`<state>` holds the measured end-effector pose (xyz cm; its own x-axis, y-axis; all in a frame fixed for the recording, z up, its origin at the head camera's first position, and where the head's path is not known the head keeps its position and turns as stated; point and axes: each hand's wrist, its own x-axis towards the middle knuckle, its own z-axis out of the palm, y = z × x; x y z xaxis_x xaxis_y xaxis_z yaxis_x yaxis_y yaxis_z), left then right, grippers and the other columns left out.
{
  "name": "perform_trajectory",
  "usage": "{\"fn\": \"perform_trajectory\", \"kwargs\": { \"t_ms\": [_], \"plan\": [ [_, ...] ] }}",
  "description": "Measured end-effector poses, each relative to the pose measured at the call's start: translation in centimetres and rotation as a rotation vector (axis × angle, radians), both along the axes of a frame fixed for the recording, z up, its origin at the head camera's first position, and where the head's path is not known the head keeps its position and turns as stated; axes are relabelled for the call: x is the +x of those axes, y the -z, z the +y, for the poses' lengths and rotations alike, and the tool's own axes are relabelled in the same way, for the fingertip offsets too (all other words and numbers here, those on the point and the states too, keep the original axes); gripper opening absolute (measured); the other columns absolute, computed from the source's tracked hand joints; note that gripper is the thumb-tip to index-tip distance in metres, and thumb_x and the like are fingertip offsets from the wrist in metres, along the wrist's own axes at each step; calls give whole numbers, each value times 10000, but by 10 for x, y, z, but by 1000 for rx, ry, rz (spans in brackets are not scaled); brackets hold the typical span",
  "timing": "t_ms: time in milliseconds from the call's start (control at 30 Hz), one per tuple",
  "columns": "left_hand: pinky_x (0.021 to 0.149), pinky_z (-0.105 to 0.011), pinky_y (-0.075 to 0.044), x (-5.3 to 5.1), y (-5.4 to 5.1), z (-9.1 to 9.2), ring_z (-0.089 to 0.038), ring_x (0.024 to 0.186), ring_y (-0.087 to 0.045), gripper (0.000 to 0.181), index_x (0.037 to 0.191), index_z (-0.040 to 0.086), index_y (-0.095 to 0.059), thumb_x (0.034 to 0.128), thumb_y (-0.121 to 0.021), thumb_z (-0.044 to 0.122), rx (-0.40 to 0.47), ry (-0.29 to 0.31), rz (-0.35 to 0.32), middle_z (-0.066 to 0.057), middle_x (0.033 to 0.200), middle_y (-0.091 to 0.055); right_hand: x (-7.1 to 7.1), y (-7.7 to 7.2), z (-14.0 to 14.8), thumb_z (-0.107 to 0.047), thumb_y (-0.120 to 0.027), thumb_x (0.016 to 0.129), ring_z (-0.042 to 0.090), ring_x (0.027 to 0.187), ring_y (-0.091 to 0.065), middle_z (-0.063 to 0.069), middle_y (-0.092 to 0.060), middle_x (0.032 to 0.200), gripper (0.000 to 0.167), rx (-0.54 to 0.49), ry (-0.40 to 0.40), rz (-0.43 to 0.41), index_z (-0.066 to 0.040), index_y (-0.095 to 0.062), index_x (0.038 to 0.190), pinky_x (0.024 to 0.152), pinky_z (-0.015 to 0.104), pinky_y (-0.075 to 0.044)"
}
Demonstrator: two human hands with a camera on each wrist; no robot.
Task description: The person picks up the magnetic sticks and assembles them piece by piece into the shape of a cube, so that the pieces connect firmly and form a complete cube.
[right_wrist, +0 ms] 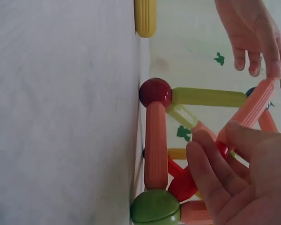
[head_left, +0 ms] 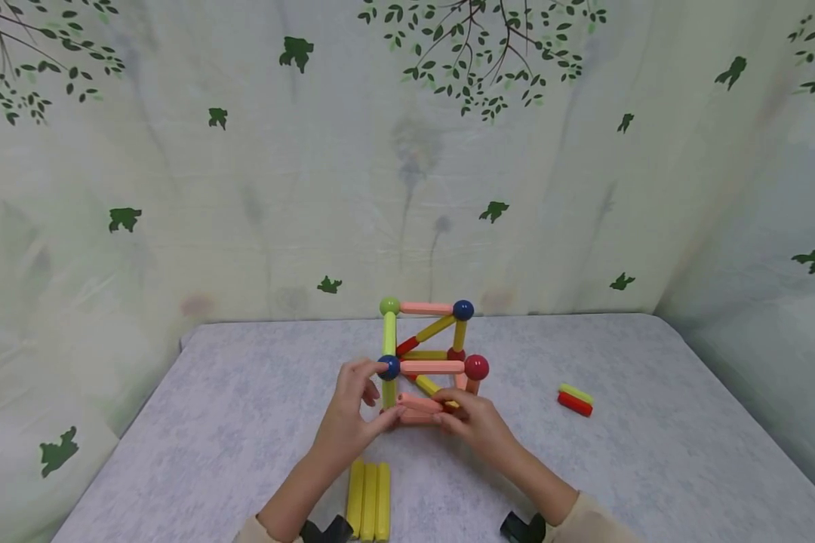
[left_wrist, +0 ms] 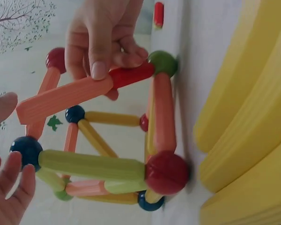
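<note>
A frame of magnetic rods and balls stands on the table, with a dark blue ball (head_left: 389, 367) at its upper left near corner. My right hand (head_left: 477, 424) pinches a pink rod (left_wrist: 65, 99) where it meets a short red rod (left_wrist: 133, 76). That red rod touches the green ball (left_wrist: 162, 64) low on the frame, and the pink rod slants up from it across the near side. My left hand (head_left: 349, 403) is spread beside the blue ball, a fingertip at it and the thumb close to the pink rod's upper end.
Several yellow rods (head_left: 369, 498) lie side by side near the front edge. To the right on the table (head_left: 652, 452) lie a short red rod (head_left: 574, 405) and a short yellow-green rod (head_left: 576, 393). A leaf-patterned curtain (head_left: 550, 166) hangs behind.
</note>
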<state>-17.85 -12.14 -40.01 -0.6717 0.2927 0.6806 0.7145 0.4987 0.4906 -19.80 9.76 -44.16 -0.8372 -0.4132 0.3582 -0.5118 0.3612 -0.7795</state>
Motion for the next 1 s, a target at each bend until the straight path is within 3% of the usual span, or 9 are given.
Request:
{"fn": "perform_trajectory", "kwargs": {
  "t_ms": [200,400,500,767,1000],
  "plan": [
    [634,-273,-482,-14,-6,1,-135,763,-493,648,1251,113,-439,702,-778,181,-64,-90,-142,-100,1224,-359,0,-1,-12,-70,-662,807,73,617,-544,-14,-600,868,241,-13,118,56,-96,-610,1041,599,197,-496],
    [672,-289,-486,-19,-6,3,-171,804,-506,557,1182,129,-490,707,-770,206,-54,-131,-166,-94,1146,-407,1,-3,-19,-86,-671,805,78,621,-528,-12,-606,880,255,26,203,59,-101,-599,1049,588,189,-487],
    [727,-296,-486,-20,-7,5,-172,846,-507,556,1178,117,-487,706,-770,191,-30,-130,-190,-91,1119,-409,1,-5,-20,-84,-679,798,87,631,-528,-10,-609,894,265,41,225,62,-110,-597,1048,595,183,-485],
    [829,-362,-463,-18,-7,8,-211,961,-529,552,1191,103,-445,729,-747,104,87,-85,-336,-108,1154,-372,2,-6,-21,-62,-685,786,113,673,-516,-3,-608,903,251,70,237,91,-85,-599,1020,596,178,-479],
    [851,-367,-447,-16,-8,8,-228,998,-518,581,1200,95,-416,722,-738,27,109,-84,-368,-116,1160,-358,2,-5,-21,-61,-696,775,87,637,-508,-1,-605,850,245,100,237,118,-72,-605,1002,586,171,-476]
  ]
}}
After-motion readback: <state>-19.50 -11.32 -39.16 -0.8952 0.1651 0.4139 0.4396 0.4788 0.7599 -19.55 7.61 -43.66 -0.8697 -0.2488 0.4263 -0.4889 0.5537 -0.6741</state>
